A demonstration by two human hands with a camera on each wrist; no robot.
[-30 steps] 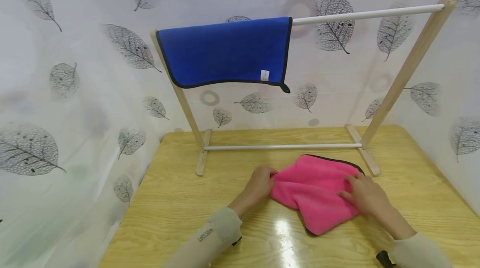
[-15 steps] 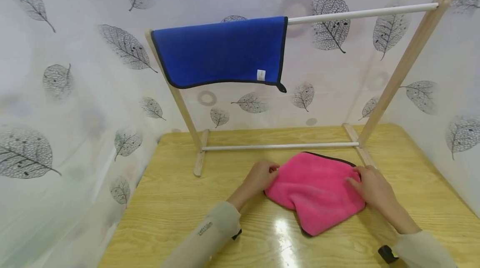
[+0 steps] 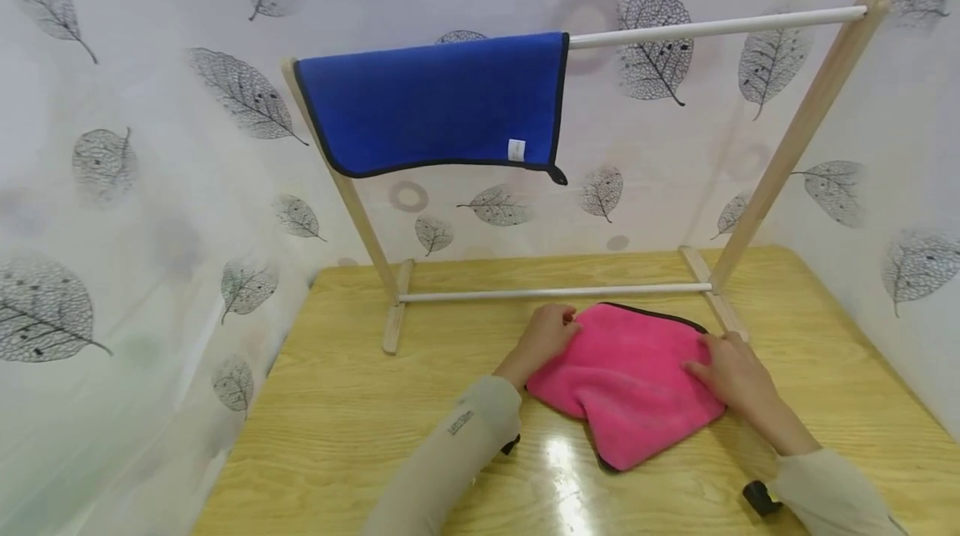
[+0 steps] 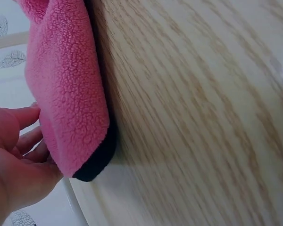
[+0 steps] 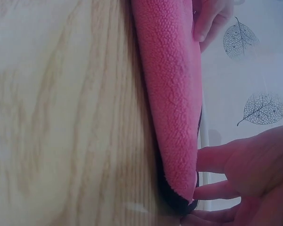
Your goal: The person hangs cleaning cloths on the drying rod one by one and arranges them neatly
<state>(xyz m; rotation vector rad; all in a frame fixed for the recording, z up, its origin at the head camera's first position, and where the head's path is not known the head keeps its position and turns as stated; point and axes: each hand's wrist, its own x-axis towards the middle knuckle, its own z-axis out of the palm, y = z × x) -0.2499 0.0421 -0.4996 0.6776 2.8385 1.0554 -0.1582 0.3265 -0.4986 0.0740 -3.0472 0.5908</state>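
A pink fleece towel [image 3: 630, 386] with black edging lies on the wooden table, with a fold in its front left part. My left hand [image 3: 546, 340] is over the towel's upper left edge, fingers loosely bent. In the left wrist view its fingers [image 4: 30, 141] show right at the far side of the pink cloth. At the towel's right end is my right hand [image 3: 738, 373], fingertips at the far right edge and thumb over the cloth. The right wrist view shows these fingers [image 5: 217, 190] spread against the black-edged corner.
Behind the towel stands a wooden drying rack [image 3: 798, 144] with a white top rod [image 3: 720, 29] and a lower rod [image 3: 555, 293]. A blue towel [image 3: 435, 107] hangs over the rod's left half. Leaf-patterned sheeting [image 3: 150, 269] encloses the table [image 3: 337, 403].
The towel has been spread flatter, its left corner reaching farther out. My left hand has slid up and right along the edge; my right hand has shifted slightly toward the far right corner.
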